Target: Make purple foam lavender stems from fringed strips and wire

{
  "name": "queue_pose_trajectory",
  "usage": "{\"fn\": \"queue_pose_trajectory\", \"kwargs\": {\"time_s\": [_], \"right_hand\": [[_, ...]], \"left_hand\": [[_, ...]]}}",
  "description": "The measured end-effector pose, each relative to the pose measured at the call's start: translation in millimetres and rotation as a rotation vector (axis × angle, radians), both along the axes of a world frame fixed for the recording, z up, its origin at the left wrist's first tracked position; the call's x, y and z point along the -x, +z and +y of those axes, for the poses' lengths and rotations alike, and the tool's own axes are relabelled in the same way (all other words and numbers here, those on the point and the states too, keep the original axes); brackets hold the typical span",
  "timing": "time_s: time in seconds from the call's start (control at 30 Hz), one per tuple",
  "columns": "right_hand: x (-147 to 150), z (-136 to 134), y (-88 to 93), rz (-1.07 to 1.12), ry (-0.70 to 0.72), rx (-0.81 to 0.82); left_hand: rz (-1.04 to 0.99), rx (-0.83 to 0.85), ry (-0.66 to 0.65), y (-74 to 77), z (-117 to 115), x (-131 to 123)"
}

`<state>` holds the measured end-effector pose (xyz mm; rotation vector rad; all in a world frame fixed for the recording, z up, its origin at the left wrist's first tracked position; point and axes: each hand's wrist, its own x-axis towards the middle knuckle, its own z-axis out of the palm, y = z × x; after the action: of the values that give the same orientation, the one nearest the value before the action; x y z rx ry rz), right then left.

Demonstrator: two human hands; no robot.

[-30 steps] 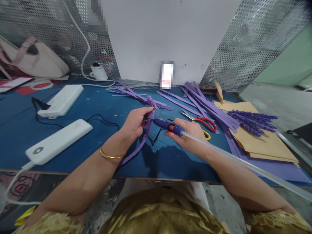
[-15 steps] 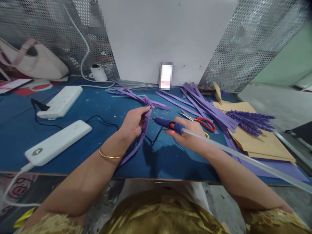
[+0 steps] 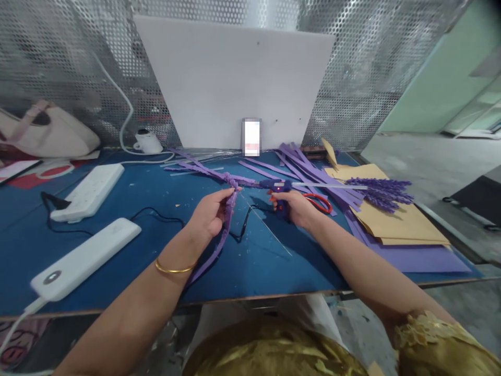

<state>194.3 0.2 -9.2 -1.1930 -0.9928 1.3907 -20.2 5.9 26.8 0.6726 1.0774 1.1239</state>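
Above the near side of a blue worktop [image 3: 254,274], the left hand [image 3: 205,214] pinches a purple strip [image 3: 224,237] between thumb and fingers, while the right hand [image 3: 299,206], off to the strip's right, is wrapped around a blue glue gun [image 3: 285,189]. The nozzle, if hot, could burn the left fingers should the gun swing toward them; a pale thread [image 3: 268,224] between the hands, likely glue, could stick where it falls, and a black cord [image 3: 245,224] passing behind the strip might snag it. The strip looks narrow and creased, bunched into a ruffled cluster at its top, its tail curving toward the front edge. Beyond lie loose strips [image 3: 329,177] and dark purple sprigs [image 3: 385,196] on brown paper [image 3: 407,230]. A phone [image 3: 251,137] stands before a white board [image 3: 235,89].
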Motion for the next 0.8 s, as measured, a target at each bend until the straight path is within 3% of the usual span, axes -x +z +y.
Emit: {"fn": "queue_pose_trajectory", "kwargs": {"time_s": [0.13,0.23,0.37,0.43,0.5,0.6,0.67,0.8], "right_hand": [[2,3,-7.2,-0.126,0.05,0.036],[0,4,-7.0,-0.276,-0.009,0.001],[-7,2,2.5,-0.491,-0.187,-0.146],[-6,-3,9.9,-0.574,-0.197,-0.295],[-3,-9,16.7,-0.499,-0.06,-0.384],[5,-18,23.3,-0.111,0.169,-0.32],[8,-23,25.3,0.058,0.216,-0.296],[10,-27,25.7,0.149,0.278,-0.255]], "left_hand": [[-0.006,0.008,-0.045,-1.1,-1,0],[0.001,0.006,-0.076,0.8,-5,0],[0.036,-0.046,-0.141,4.6,-12,-4],[0.046,-0.066,-0.189,7.3,-16,-10],[0.054,-0.066,-0.249,10.5,-21,-17],[0.061,-0.075,-0.35,13.9,-27,-29],[0.07,-0.076,-0.407,12.9,-30,-34],[0.063,-0.053,-0.45,3.3,-32,-34]]}}
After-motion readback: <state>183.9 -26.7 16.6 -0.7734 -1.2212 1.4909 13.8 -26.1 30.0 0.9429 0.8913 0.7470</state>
